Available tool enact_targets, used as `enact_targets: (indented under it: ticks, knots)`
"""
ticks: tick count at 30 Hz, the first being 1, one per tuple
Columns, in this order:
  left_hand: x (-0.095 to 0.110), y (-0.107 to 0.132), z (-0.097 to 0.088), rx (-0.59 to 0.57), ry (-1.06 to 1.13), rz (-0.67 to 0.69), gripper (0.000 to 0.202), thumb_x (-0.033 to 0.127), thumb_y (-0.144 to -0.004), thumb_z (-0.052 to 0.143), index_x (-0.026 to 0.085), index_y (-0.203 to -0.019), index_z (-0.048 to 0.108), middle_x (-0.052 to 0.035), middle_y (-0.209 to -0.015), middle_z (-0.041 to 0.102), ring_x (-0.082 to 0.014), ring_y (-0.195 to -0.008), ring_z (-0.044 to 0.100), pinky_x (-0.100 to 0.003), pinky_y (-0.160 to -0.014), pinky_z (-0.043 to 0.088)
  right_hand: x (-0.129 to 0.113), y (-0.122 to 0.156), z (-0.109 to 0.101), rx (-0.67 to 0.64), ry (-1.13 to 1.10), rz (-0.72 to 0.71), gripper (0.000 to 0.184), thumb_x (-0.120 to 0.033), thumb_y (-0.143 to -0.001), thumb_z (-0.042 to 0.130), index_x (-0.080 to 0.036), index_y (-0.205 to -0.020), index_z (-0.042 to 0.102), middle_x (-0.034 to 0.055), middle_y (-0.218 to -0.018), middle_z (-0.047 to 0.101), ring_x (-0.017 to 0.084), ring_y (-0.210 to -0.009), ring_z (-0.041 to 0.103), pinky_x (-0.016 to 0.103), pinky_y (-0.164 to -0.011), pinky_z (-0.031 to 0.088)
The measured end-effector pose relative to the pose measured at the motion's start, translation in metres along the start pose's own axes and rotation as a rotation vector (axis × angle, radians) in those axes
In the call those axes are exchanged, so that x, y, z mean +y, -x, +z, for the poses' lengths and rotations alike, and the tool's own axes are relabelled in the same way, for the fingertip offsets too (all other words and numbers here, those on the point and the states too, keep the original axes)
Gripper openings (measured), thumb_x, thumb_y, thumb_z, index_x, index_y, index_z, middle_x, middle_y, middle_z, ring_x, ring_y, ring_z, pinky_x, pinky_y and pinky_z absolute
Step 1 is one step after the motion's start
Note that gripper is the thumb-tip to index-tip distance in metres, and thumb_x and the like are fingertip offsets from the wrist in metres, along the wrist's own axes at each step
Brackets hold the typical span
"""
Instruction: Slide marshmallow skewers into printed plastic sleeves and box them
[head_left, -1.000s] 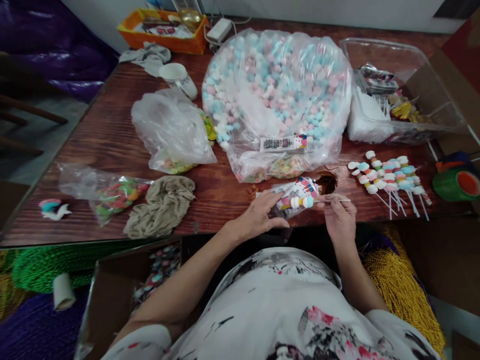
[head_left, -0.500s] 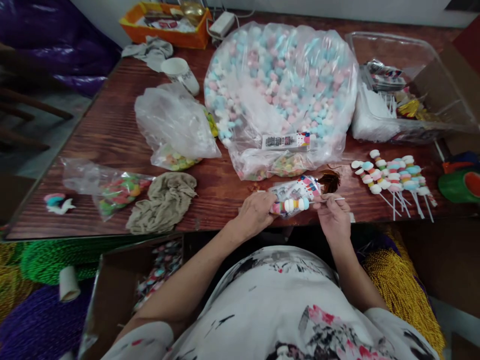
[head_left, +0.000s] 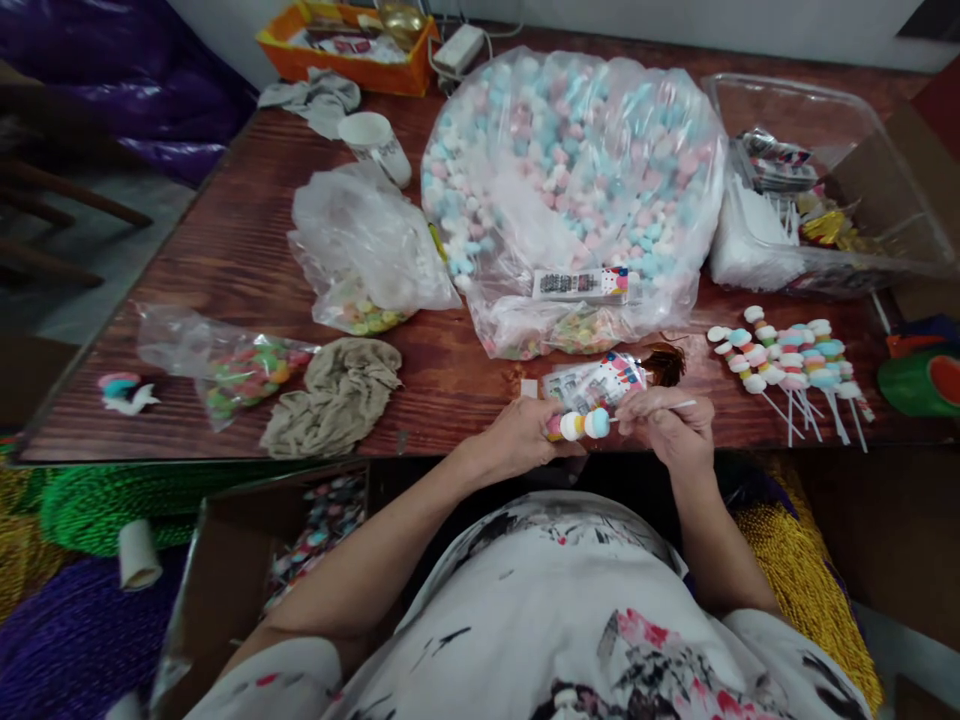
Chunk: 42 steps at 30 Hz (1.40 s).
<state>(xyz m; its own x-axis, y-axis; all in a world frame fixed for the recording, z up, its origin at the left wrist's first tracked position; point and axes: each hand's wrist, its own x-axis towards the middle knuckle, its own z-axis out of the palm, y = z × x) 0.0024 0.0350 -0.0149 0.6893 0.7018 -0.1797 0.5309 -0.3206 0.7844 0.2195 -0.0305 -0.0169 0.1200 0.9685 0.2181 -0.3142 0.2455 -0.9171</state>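
At the near edge of the wooden table (head_left: 225, 250) my left hand (head_left: 517, 435) is closed round the candy end of a marshmallow skewer (head_left: 586, 424); white and blue pieces show past its fingers. My right hand (head_left: 667, 425) pinches the skewer's thin white stick. Just beyond the hands lies a small stack of printed clear wrappers (head_left: 596, 381). A row of finished skewers (head_left: 787, 355) lies to the right of my right hand.
A big clear bag of pink, blue and white marshmallows (head_left: 570, 170) fills the table's middle. Smaller candy bags (head_left: 367, 260) (head_left: 232, 365), a tan cloth (head_left: 334, 395), a cup (head_left: 375, 145), a clear bin (head_left: 817, 180), green tape (head_left: 926, 380), a cardboard box (head_left: 285, 560) below.
The skewer has come off the wrapper stack toward me and slid further into my left hand, which has closed over more of the candy. Both hands are nearer the table edge.
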Motion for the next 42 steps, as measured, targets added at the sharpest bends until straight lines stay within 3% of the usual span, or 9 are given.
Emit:
enact_targets:
  ticks: [4, 8, 17, 22, 27, 31, 34, 37, 42]
  knots:
    - [0.005, 0.001, 0.001, -0.05, 0.131, 0.028, 0.021, 0.031, -0.069, 0.075, 0.016, -0.082, 0.068, 0.0052, -0.064, 0.058, -0.0107, -0.06, 0.05, -0.019, -0.055, 0.036, 0.002, -0.004, 0.011, -0.015, 0.106, 0.016, 0.015, -0.037, -0.081, 0.069, -0.025, -0.085, 0.077, 0.0038, -0.078, 0.076, 0.018, -0.063, 0.069, 0.033, -0.059, 0.059]
    - [0.004, 0.002, -0.002, -0.004, 0.134, 0.043, 0.022, 0.032, -0.071, 0.074, 0.014, -0.082, 0.066, 0.0049, -0.063, 0.056, -0.0099, -0.058, 0.047, -0.02, -0.055, 0.036, 0.017, -0.002, 0.035, 0.163, 0.02, 0.059, 0.011, -0.033, -0.081, 0.07, -0.024, -0.084, 0.075, 0.0011, -0.074, 0.076, 0.014, -0.057, 0.067, 0.03, -0.059, 0.058]
    - [-0.002, 0.013, -0.011, 0.211, -0.213, 0.036, 0.019, 0.031, -0.073, 0.071, 0.018, -0.077, 0.059, 0.0011, -0.068, 0.059, -0.0117, -0.058, 0.049, -0.022, -0.055, 0.031, 0.024, -0.001, 0.052, 0.274, -0.058, 0.178, 0.013, -0.032, -0.077, 0.074, -0.019, -0.078, 0.072, 0.0004, -0.066, 0.073, 0.01, -0.046, 0.06, 0.023, -0.048, 0.052]
    - [0.009, 0.015, -0.007, 0.122, 0.04, 0.08, 0.025, 0.039, -0.075, 0.071, 0.015, -0.076, 0.061, 0.003, -0.064, 0.057, -0.0106, -0.058, 0.048, -0.021, -0.056, 0.034, 0.026, 0.002, 0.065, 0.093, 0.119, 0.112, 0.01, -0.031, -0.083, 0.068, -0.023, -0.083, 0.074, -0.0006, -0.071, 0.073, 0.012, -0.058, 0.064, 0.027, -0.06, 0.055]
    - [0.007, 0.014, -0.003, 0.191, 0.143, 0.051, 0.018, 0.024, -0.067, 0.072, 0.014, -0.067, 0.058, 0.0055, -0.061, 0.051, -0.0088, -0.059, 0.044, -0.02, -0.055, 0.034, 0.035, 0.001, 0.078, -0.053, 0.331, -0.04, 0.01, -0.029, -0.084, 0.066, -0.027, -0.079, 0.075, -0.0009, -0.075, 0.071, 0.015, -0.073, 0.065, 0.031, -0.074, 0.052]
    - [0.004, 0.017, -0.012, 0.202, 0.321, 0.078, 0.03, 0.022, -0.062, 0.077, 0.014, -0.088, 0.065, 0.0026, -0.076, 0.059, -0.0107, -0.069, 0.051, -0.02, -0.06, 0.039, 0.035, -0.006, 0.075, -0.071, 0.372, -0.075, 0.007, -0.027, -0.081, 0.069, -0.029, -0.081, 0.076, 0.0003, -0.084, 0.069, 0.016, -0.085, 0.062, 0.034, -0.084, 0.049]
    - [0.003, 0.023, -0.023, 0.028, 0.619, 0.056, 0.052, 0.033, -0.067, 0.079, 0.017, -0.115, 0.064, -0.0024, -0.089, 0.065, -0.0125, -0.074, 0.057, -0.021, -0.061, 0.044, 0.031, -0.014, 0.064, -0.016, 0.249, 0.034, 0.007, -0.028, -0.079, 0.071, -0.027, -0.085, 0.075, -0.0011, -0.081, 0.068, 0.013, -0.076, 0.061, 0.029, -0.075, 0.05]
    - [0.0, 0.027, -0.026, -0.144, 0.805, -0.086, 0.038, 0.043, -0.08, 0.068, 0.014, -0.103, 0.071, -0.0019, -0.07, 0.062, -0.0079, -0.053, 0.05, -0.018, -0.047, 0.037, 0.028, -0.02, 0.056, 0.039, 0.181, 0.083, 0.015, -0.027, -0.072, 0.077, -0.026, -0.086, 0.072, -0.0037, -0.072, 0.066, 0.01, -0.062, 0.057, 0.023, -0.06, 0.047]
    - [0.001, 0.021, -0.001, 0.13, 1.044, -0.215, 0.033, 0.044, -0.069, 0.079, 0.011, -0.072, 0.071, 0.0012, -0.05, 0.055, -0.0059, -0.038, 0.043, -0.018, -0.037, 0.031, 0.023, -0.021, 0.061, 0.037, 0.263, -0.025, 0.012, -0.028, -0.08, 0.07, -0.029, -0.092, 0.072, -0.003, -0.075, 0.069, 0.012, -0.066, 0.061, 0.026, -0.066, 0.05]
